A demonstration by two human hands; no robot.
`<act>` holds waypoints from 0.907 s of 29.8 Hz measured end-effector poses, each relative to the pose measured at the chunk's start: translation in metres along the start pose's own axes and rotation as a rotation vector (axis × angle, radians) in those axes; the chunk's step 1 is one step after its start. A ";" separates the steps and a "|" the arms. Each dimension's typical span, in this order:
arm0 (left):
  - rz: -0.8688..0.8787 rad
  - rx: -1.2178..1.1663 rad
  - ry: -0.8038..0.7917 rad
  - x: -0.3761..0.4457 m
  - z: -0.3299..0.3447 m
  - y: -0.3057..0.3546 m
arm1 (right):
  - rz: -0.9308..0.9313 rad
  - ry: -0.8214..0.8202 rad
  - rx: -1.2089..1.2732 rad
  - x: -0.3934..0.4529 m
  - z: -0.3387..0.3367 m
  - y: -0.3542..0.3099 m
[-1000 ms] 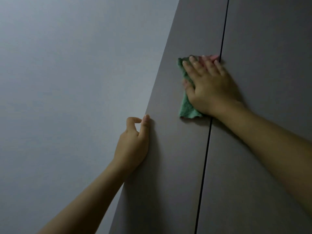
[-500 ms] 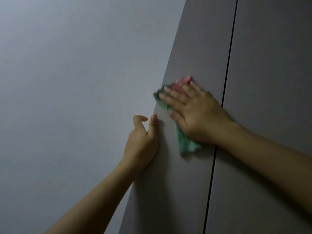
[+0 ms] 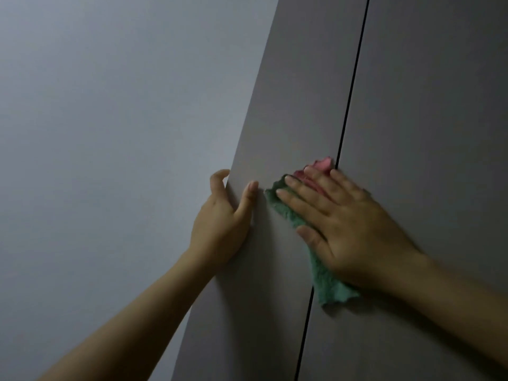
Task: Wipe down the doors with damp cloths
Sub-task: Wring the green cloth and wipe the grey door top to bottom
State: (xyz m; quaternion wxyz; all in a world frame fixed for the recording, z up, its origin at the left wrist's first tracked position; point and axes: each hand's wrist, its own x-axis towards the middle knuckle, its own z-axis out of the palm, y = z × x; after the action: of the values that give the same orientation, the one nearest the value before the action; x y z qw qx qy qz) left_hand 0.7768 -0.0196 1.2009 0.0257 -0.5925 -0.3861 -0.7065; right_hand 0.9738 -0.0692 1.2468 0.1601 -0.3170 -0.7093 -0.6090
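Observation:
Two grey cupboard doors meet at a dark vertical seam: the left door (image 3: pixel 288 105) and the right door (image 3: pixel 439 105). My right hand (image 3: pixel 349 224) lies flat with straight, spread fingers and presses a green cloth (image 3: pixel 327 287) against the doors, across the seam. A pink part of the cloth (image 3: pixel 321 165) shows above the fingertips. My left hand (image 3: pixel 220 224) grips the free edge of the left door, thumb on the front face and fingers curled round the edge. The two hands are close together at about the same height.
A plain pale grey wall (image 3: pixel 110 133) fills the left half of the view behind the left door's edge. No handles or other objects show on the doors.
My right hand slid the cloth down the left door, first left toward the edge, then back right onto the seam. It is now level with my left hand, which keeps its hold.

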 end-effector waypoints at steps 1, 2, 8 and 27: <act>-0.016 -0.047 -0.031 -0.003 -0.001 -0.002 | 0.022 0.010 -0.019 0.004 -0.002 0.012; -0.026 -0.071 -0.047 -0.004 -0.001 -0.006 | 0.094 0.040 -0.041 0.011 -0.005 0.026; -0.002 -0.054 -0.009 -0.005 0.004 -0.014 | 0.292 0.098 -0.014 0.009 0.001 -0.010; -0.011 -0.047 0.021 -0.009 0.004 -0.010 | 0.115 0.131 -0.049 -0.019 0.001 0.026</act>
State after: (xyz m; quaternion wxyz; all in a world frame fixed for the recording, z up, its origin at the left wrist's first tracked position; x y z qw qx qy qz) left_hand 0.7781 -0.0137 1.1877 0.0119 -0.5833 -0.3723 -0.7218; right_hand 1.0052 -0.0714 1.2545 0.2328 -0.3204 -0.6628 -0.6355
